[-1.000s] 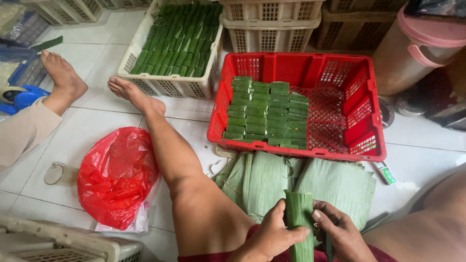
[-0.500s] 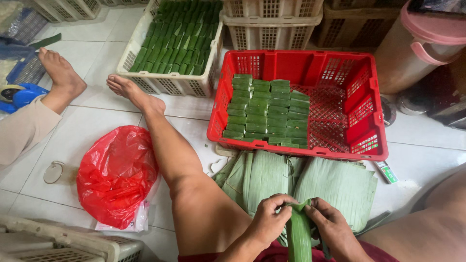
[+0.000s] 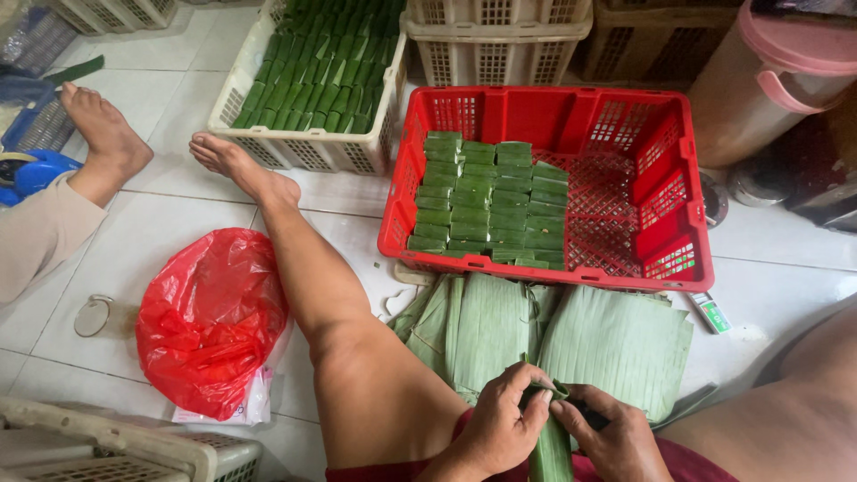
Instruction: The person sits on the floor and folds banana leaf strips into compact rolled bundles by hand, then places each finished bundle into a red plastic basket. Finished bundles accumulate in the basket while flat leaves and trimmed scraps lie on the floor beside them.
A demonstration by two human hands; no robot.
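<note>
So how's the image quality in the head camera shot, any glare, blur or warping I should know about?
Head view: soft, even light with faint shadows; mild sheen on the crumpled red plastic bag and white floor tiles; the red plastic crate looks bowed by wide-angle distortion; the left hand and right hand, pinching the rolled green leaf parcel, sit cropped at the bottom edge, slightly soft.

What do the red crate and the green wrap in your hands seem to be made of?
Red crate: likely moulded plastic, glossy, with lattice walls. Green wrap: apparently banana leaf, matte with fine parallel ribs like the leaf stack on the floor. Both hands, left hand and right hand, hold it.
</note>
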